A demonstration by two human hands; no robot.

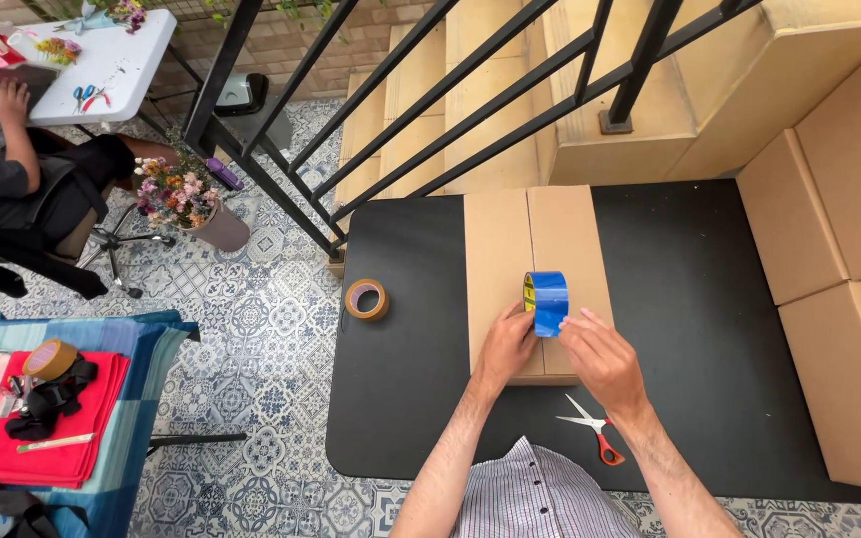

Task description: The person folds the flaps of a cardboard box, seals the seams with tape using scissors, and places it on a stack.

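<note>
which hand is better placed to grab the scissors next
Probably the right hand. The scissors lie on the black table just below its wrist, while the left hand steadies the blue tape roll on the cardboard box, farther away.

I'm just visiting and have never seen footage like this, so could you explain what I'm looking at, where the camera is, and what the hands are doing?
There is no machine here: a person wears one camera on the head, so you look down along their own arms. The left hand and right hand together hold a roll of blue tape upright on a flat cardboard box. The box lies on a black table. Also on the table are a roll of brown tape to the left and orange-handled scissors near the person. Stacked cardboard boxes stand at the right. At the far left another person sits at a white table, beside a pot of flowers.
</note>
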